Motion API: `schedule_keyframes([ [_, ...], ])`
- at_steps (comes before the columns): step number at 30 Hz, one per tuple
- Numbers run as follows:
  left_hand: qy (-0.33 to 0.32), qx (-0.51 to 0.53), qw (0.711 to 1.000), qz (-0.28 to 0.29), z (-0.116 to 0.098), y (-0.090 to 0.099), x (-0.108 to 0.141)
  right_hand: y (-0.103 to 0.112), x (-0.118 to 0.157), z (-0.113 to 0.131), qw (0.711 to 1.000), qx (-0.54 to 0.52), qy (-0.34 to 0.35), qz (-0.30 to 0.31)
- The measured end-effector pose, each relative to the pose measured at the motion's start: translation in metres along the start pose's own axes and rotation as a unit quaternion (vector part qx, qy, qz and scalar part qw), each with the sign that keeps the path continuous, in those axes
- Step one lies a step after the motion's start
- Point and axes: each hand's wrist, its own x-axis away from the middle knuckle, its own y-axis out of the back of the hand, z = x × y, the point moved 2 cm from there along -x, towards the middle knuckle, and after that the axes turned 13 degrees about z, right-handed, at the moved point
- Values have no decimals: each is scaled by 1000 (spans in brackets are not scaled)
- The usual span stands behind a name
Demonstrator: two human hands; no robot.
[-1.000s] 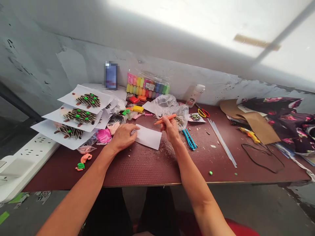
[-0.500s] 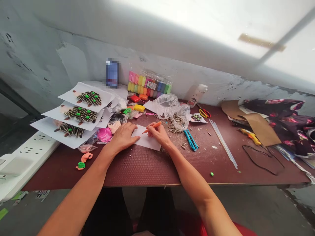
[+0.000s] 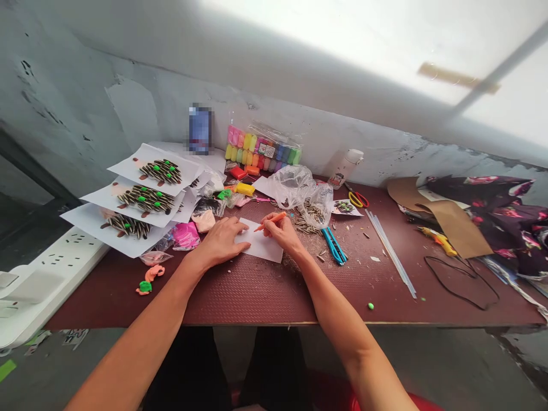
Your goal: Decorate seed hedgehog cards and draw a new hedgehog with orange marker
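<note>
Head view, paper (image 3: 262, 246) between hands (image 3: 221, 242) (image 3: 281, 235), orange pencil (image 3: 273, 221)

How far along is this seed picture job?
Three sheets of seed pictures look done. In hand: the right hand holds an orange pencil to a white paper slip, steadied by the left hand. Left: the slip shows no seeds; loose sunflower seeds lie nearby.

A boxy object (image 3: 200, 130) at the far side of the table is blurred past naming. The right hand (image 3: 280, 235) hides the lower part of an orange pen (image 3: 274, 220), and any mark on the white paper (image 3: 262, 249) is too small to tell. At the right, flowered cloth (image 3: 483, 220) runs out of view; at the left, a white power strip (image 3: 55, 268) does too.
</note>
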Motion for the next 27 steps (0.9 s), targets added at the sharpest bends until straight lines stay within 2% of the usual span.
schedule_keyframes([
  [11,10,115,993,22,11,4,-1,1,2,4,1000,5,-5,-1],
  [18,-4,120,993,21,5,7,3,2,6,6,999,33,-1,1],
  [23,-9,88,995,55,5,12,7,3,5,4,998,65,-3,5],
  [27,-40,66,995,70,5,13,7,2,5,3,997,72,-3,7],
])
